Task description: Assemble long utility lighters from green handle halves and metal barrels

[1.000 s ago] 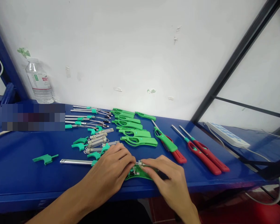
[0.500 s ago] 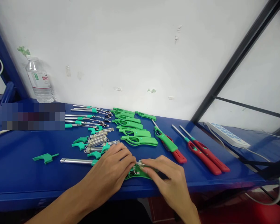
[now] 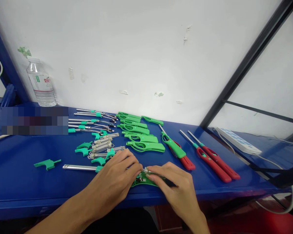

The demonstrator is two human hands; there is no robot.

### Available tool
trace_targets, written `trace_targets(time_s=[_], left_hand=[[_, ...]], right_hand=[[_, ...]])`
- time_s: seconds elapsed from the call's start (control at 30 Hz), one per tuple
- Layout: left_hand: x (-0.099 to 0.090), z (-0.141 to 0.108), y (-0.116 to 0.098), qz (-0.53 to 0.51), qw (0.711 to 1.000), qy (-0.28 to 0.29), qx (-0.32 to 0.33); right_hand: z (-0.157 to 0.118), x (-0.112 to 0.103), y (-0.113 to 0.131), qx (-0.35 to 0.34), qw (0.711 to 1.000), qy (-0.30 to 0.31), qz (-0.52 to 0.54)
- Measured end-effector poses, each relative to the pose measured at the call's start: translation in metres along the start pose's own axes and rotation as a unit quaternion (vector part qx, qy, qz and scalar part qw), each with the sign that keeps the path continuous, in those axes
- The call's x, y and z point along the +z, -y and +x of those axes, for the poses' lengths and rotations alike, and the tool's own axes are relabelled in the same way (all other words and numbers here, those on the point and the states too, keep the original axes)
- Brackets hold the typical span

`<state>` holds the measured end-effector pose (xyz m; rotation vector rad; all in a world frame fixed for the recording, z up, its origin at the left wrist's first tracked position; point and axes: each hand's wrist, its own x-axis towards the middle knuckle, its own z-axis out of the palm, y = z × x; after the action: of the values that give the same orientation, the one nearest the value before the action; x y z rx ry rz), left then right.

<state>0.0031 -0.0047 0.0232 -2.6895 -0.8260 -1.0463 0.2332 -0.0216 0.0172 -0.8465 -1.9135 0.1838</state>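
Near the table's front edge lies a green lighter shell [image 3: 146, 182] with wires and small parts in it. My right hand [image 3: 177, 183] pinches a clear gas tank [image 3: 150, 171] over the shell between thumb and fingers. My left hand [image 3: 119, 175] is closed at the tank's left end; its fingertips hide what they hold. A metal tube [image 3: 79, 167] with a teal piece runs out to the left from under my left hand. Clear tanks [image 3: 101, 146] and teal triggers [image 3: 83, 151] are heaped just beyond my left hand.
Several green shells [image 3: 145, 147] lie behind my hands, with metal tubes [image 3: 88, 123] to their left. Red lighters [image 3: 213, 164] and a green-and-red one [image 3: 177, 148] are at right. A bottle [image 3: 41, 84] and power strip [image 3: 238, 140] stand farther out.
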Motion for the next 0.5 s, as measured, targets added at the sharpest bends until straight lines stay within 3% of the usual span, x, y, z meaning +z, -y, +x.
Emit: trace_targets(time_s=[0.5], left_hand=[[0.0002,0.0015,-0.0008,0.021,1.000,-0.014,-0.003]], right_hand=[[0.0006,0.0006,0.0004,0.000,1.000,-0.004,0.000]])
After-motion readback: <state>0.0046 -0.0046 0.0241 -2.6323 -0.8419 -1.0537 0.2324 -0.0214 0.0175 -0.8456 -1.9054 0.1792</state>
